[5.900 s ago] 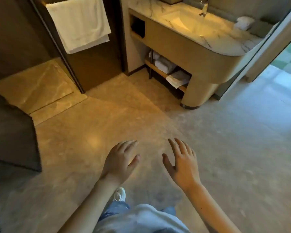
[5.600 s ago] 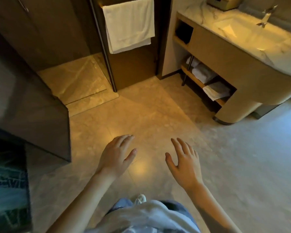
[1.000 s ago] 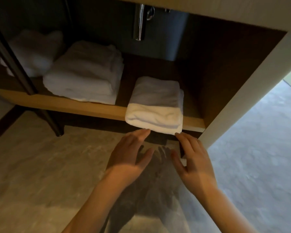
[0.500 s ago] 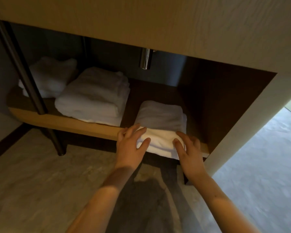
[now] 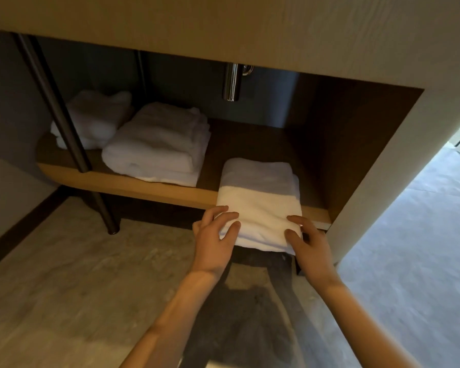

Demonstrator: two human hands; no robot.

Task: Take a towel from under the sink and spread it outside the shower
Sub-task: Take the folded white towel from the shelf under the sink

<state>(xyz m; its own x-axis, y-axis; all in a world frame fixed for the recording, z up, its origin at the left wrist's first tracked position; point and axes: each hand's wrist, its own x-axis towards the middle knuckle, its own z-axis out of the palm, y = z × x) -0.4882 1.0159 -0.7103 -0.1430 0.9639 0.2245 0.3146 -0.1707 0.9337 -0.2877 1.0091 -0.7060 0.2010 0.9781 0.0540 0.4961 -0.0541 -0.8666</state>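
Note:
A folded white towel (image 5: 259, 203) lies at the right end of the wooden shelf (image 5: 133, 183) under the sink, its front edge overhanging the shelf. My left hand (image 5: 215, 240) grips the towel's front left corner, fingers on top and thumb below. At the front right corner, my right hand (image 5: 307, 244) holds the towel the same way. The shower is out of view.
A thicker stack of folded white towels (image 5: 157, 144) and a crumpled white towel (image 5: 96, 118) lie further left on the shelf. A dark metal leg (image 5: 64, 128) stands in front of them. A chrome drain pipe (image 5: 233, 82) hangs above. The vanity's side panel (image 5: 377, 166) closes the right.
Both hands reached the folded towel and took hold of its front corners. The towel has slid forward so it overhangs the shelf edge more than half a second ago.

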